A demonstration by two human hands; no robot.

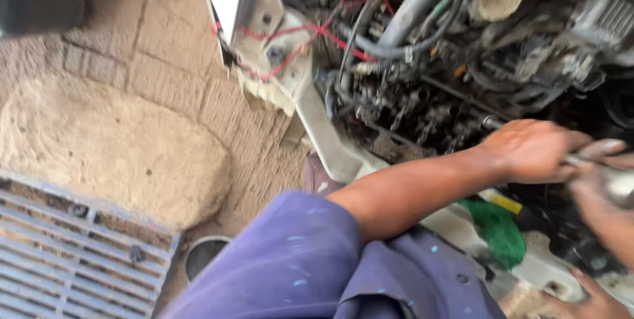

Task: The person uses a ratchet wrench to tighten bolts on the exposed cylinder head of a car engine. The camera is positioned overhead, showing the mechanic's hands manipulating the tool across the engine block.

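Open engine bay [422,94], hands [535,150] gripping metal tool [611,177]

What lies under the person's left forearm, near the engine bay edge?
Under the left forearm a green cloth lies on the pale body panel, a yellow piece beside it. The arm and purple sleeve cover whatever lies further left.

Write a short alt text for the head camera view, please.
A person's left hand and right hand grip a blurred metal tool over an open car engine with red wires. A green cloth lies below.
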